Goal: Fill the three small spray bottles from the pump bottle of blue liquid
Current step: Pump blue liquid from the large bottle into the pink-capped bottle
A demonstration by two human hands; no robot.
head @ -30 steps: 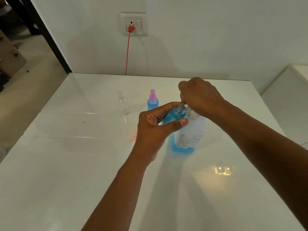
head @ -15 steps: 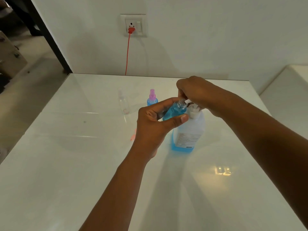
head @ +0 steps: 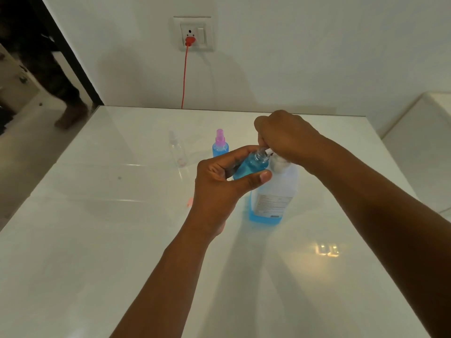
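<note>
My left hand [head: 219, 184] grips a small uncapped spray bottle [head: 251, 164] full of blue liquid, tilted with its open neck at the pump's spout. My right hand [head: 285, 137] is curled over the pump head of the large pump bottle [head: 273, 196], which stands on the white table [head: 97, 240] with blue liquid low in it. Behind my left hand stands a filled small bottle with a pink spray cap [head: 220, 143]. A clear, empty-looking small bottle [head: 177, 150] stands to its left.
A small pink-orange item [head: 190, 201] lies on the table just left of my left wrist, partly hidden. A red cable [head: 184, 74] hangs from a wall socket behind the table. A white surface [head: 424, 142] sits at the right; floor lies beyond the left edge.
My right hand has risen slightly over the pump head. The small bottle in my left hand stays at the spout; the view has shifted only a little.
</note>
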